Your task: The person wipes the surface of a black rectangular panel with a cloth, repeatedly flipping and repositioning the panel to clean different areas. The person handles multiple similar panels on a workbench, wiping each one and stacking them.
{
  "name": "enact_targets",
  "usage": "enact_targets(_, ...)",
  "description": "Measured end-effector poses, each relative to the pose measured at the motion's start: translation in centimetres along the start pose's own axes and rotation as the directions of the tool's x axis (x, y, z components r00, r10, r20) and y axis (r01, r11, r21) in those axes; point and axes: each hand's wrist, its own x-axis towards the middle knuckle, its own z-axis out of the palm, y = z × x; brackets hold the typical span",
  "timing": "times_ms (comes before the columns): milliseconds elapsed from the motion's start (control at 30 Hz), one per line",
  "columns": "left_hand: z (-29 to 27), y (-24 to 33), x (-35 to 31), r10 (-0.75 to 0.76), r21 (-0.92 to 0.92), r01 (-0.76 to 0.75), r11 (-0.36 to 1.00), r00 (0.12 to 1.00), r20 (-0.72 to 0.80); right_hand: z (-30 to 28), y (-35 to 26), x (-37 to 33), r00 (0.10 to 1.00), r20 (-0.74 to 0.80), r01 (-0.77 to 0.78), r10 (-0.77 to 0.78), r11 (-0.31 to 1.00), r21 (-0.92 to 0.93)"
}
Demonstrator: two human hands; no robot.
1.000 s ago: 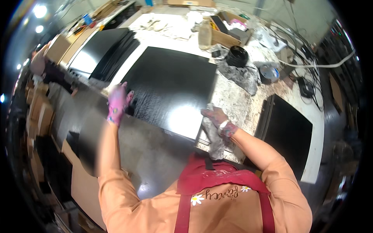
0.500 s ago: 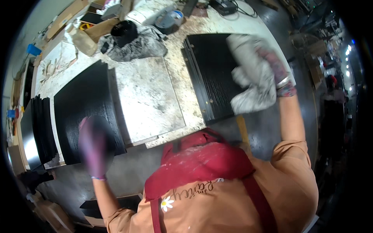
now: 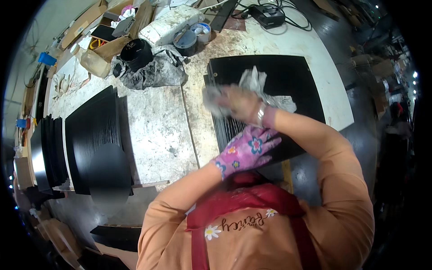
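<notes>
A stack of black panels (image 3: 288, 69) lies at the right of the worktable, its uneven edges showing on the left side. My left hand (image 3: 250, 149), in a pink-purple flowered glove, rests at the near edge of the top panel with its fingers spread. My right hand (image 3: 239, 103), also gloved and smeared by motion, presses a grey-white rag (image 3: 282, 102) on the panel's left part. The rag bunches out on both sides of the hand, and my right forearm crosses above the left fingers.
More black panels (image 3: 90, 130) lie on the table's left, beside a further upright-looking group (image 3: 45, 153) at the edge. A smeared pale board (image 3: 155, 135) sits between the stacks. Toward the back are a black pot (image 3: 136, 54), stained cloth (image 3: 155, 72), a plastic bottle (image 3: 93, 62) and a corded adapter (image 3: 267, 16).
My left hand has moved from the left panels to the right stack. My right hand has swept the rag from the stack's right side to its left, down onto the panel.
</notes>
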Motion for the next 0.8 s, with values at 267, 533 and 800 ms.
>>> enact_targets(267, -0.1, -0.4, 0.1, -0.077, -0.024, 0.078, 0.997, 0.996, 0.044, -2.5, 8.5, 10.5, 0.850, -0.009, -0.507, 0.527, 0.822, 0.257)
enact_targets(533, -0.1, -0.3, 0.9, -0.053, -0.042, 0.054, 0.998, 0.998, 0.019, -1.2, 8.8, 8.4, 0.856, -0.027, -0.498, 0.517, 0.837, 0.225)
enact_targets(800, -0.6, -0.3, 1.3, -0.129, 0.009, 0.129, 0.992, 0.988, 0.086, 2.8, 8.4, 3.7, 0.925, -0.303, -0.262, 0.229, 0.962, -0.073)
